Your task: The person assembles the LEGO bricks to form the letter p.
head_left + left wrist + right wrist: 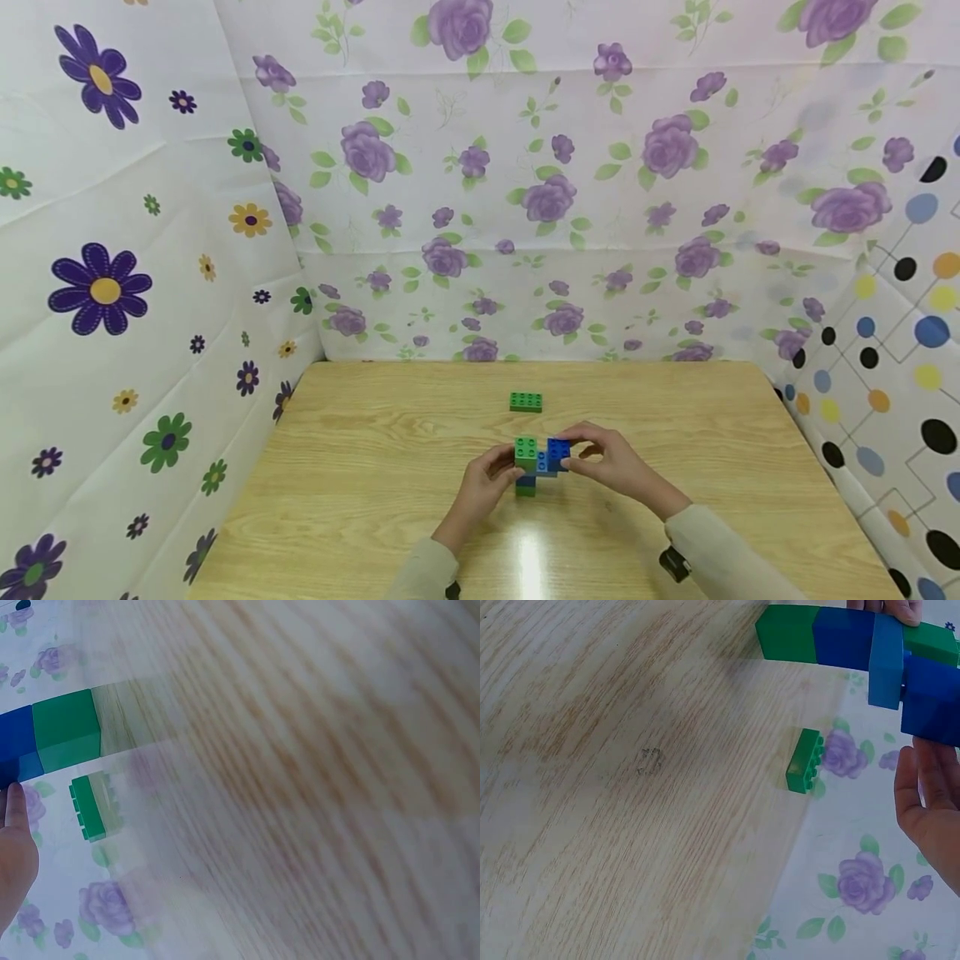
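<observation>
A stack of bricks stands on the table, with a green brick (787, 634) at the bottom, a dark blue brick (844, 636) above it and a light blue brick (886, 664) reaching right. On top at the left is a light green brick (526, 452), pinched by my left hand (482, 487). My right hand (615, 461) grips a dark blue brick (558, 453) at the right end of the light blue one. In the left wrist view, fingers of a hand (16, 847) touch the blue part of the stack.
A separate green brick (526, 402) lies on the wooden table (390, 425) behind the stack. Flowered cloth (480, 167) hangs behind the table and at the left, and dotted cloth (900, 375) at the right.
</observation>
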The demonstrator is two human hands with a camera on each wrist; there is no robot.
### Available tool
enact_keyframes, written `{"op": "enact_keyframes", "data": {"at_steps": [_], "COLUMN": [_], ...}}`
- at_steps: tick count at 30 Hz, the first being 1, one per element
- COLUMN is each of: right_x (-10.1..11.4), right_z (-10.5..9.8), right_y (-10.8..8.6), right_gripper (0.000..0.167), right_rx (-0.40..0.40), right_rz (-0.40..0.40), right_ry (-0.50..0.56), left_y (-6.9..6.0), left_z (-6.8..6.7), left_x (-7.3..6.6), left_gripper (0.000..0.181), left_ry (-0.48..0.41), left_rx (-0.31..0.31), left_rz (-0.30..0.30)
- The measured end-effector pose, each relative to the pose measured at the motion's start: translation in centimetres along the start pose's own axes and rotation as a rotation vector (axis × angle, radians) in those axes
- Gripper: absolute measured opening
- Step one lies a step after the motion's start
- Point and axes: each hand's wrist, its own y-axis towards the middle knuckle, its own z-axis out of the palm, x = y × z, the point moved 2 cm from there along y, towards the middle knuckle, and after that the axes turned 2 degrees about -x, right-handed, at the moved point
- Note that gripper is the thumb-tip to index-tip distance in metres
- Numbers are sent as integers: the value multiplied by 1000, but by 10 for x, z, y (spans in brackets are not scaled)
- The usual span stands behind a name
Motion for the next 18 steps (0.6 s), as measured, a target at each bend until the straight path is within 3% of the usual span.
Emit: {"op": "enact_keyframes", "data": {"at_steps": [18], "right_x": [2], "right_z": [2], "right_y": [-2], "right_gripper": [35], "right_rx": [-19], "right_rz": [29], "right_ry": [23], "left_y": [1], "left_z": [0], "left_x": [4], "left_gripper": [38], "left_ry": [5], "left_rx": [-5], "left_rz": [-2]}}
